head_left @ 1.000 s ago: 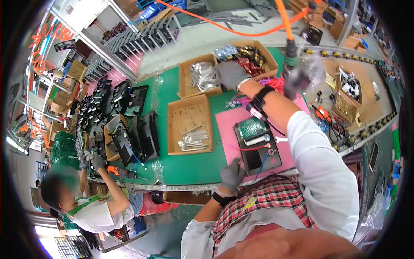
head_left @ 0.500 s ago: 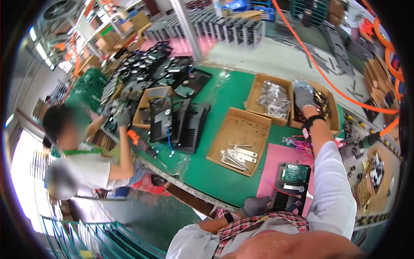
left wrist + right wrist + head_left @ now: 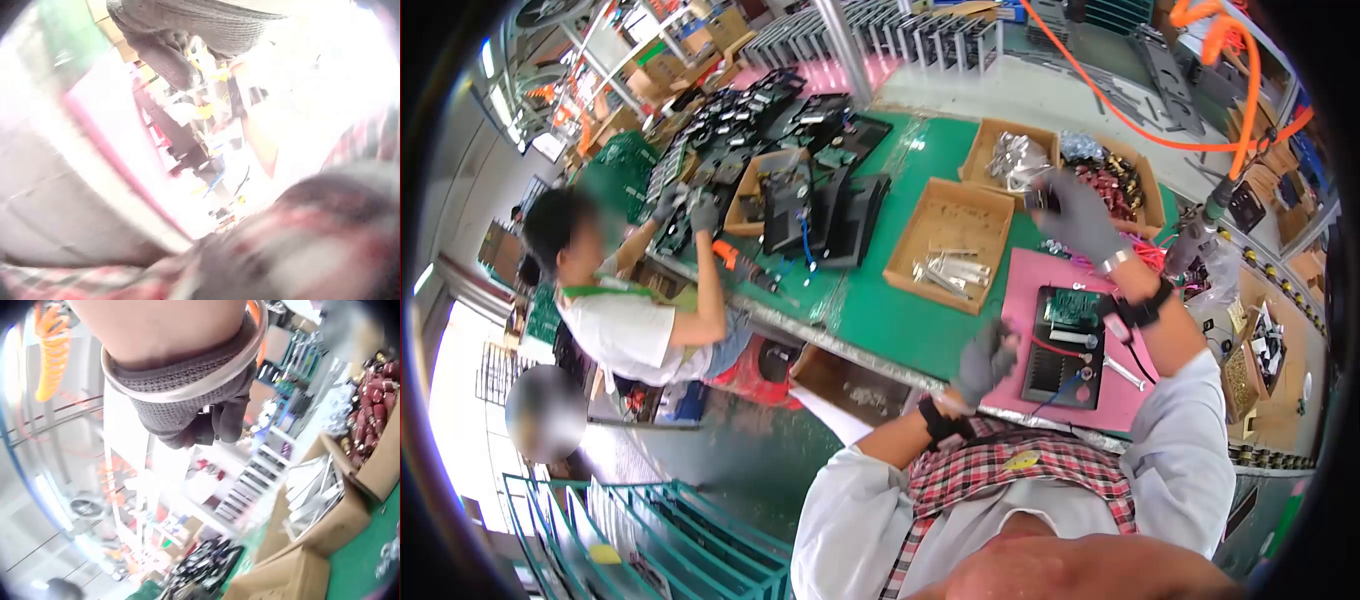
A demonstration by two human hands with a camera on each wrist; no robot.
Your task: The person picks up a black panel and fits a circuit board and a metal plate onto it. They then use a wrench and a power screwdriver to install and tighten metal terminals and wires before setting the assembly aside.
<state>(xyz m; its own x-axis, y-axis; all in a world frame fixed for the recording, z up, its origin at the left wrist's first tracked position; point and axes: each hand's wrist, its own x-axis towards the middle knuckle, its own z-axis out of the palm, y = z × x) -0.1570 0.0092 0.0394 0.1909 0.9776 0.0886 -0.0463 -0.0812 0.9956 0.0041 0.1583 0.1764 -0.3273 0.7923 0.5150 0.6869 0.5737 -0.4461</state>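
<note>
The right hand [image 3: 1072, 215], upper right of frame, pinches a small dark part [image 3: 1040, 200] above the cardboard boxes [image 3: 950, 215]. The left hand [image 3: 985, 358] hangs loosely curled, empty, beside the black unit [image 3: 1062, 350], lower centre. Seemingly part-fetching; fitting calls for steadying that unit.

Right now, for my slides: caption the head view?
Right hand holds a small dark part; left hand hovers by the pink mat.

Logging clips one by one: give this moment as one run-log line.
right hand: raised, pinches small dark part | left hand: hovers by black unit, nothing held | black unit: on pink mat
</note>
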